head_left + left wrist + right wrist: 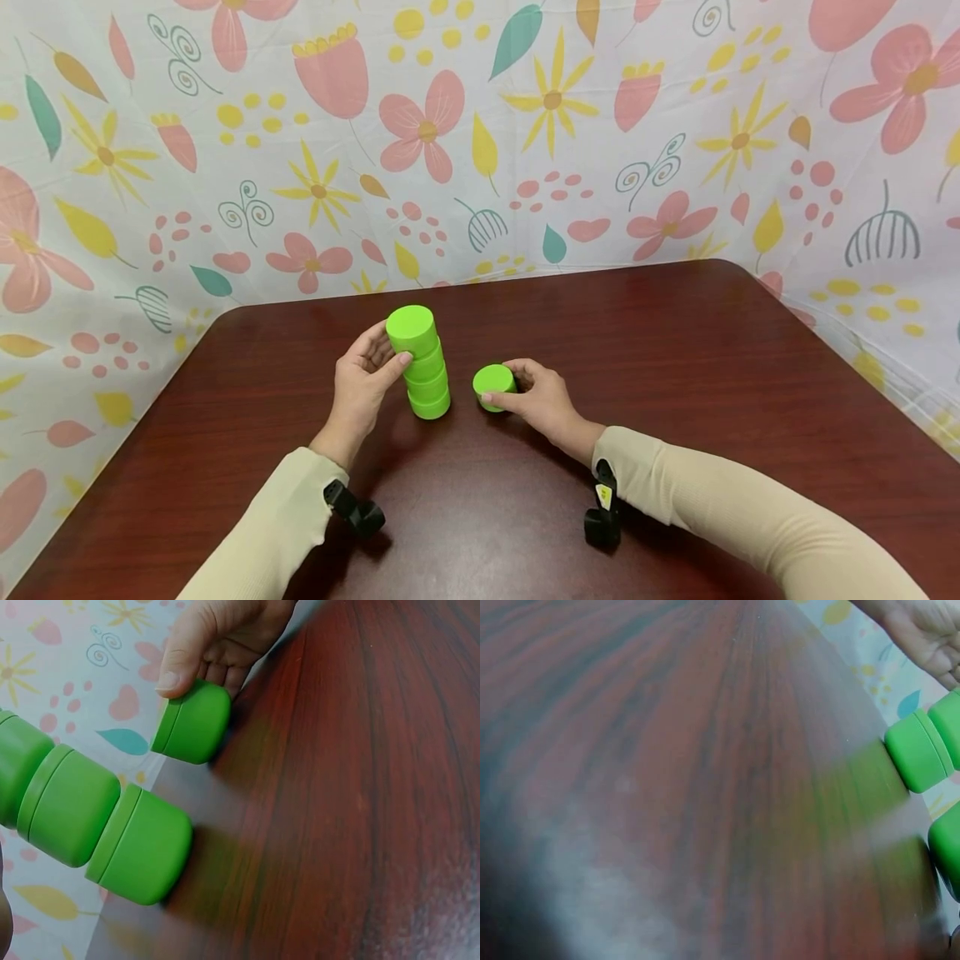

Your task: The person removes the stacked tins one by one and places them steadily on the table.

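Your right hand (543, 400) curls its fingers (501, 403) round a single green cylinder (494, 384) resting on the table (675, 400) near the middle, just beside a leaning stack of green cylinders (422, 362) four high. Your left hand (363, 379) steadies that stack, thumb pressed to its upper part and fingers bent round the far side. From the left wrist, the lone cylinder (193, 722) shows pinched under the right thumb (180, 664), apart from the stack (90, 817). The tower tilts toward the far edge, so judging by that lean, you would do well to square the pieces with the left hand before adding weight, lift the fifth straight up, and set it flat and centred on top. A floral cloth (480, 125) hangs behind the table's far edge.
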Action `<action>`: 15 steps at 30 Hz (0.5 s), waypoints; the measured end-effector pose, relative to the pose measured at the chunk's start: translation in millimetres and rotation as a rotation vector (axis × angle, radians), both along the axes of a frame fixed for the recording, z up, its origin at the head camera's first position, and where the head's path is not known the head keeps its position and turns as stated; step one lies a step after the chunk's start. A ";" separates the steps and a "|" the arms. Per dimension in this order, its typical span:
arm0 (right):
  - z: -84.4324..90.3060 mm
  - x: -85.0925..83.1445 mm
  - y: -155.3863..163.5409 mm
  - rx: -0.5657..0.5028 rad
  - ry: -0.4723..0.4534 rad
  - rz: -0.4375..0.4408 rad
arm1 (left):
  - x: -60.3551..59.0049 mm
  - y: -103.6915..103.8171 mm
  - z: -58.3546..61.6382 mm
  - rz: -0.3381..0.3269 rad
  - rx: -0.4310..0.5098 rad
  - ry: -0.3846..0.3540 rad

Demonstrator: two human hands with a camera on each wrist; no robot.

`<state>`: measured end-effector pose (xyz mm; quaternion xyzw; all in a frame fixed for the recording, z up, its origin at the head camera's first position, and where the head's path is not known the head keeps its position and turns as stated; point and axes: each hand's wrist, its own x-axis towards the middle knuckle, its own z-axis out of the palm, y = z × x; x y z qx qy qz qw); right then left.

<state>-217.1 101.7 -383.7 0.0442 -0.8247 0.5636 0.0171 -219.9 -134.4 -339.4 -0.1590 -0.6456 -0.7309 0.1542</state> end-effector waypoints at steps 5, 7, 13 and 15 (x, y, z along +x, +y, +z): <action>0.5 0.3 1.5 0.024 0.021 0.010 | -0.1 -2.2 -2.4 -0.003 -0.023 -0.013; 0.3 0.4 1.9 0.027 0.023 0.019 | -0.1 -3.0 -3.6 0.000 -0.038 -0.026; -0.6 0.8 2.1 0.036 0.026 0.027 | 0.6 -3.2 -6.1 0.001 -0.049 -0.044; -1.1 0.7 2.2 0.044 0.031 0.024 | 0.1 -2.9 -6.7 0.000 -0.052 -0.044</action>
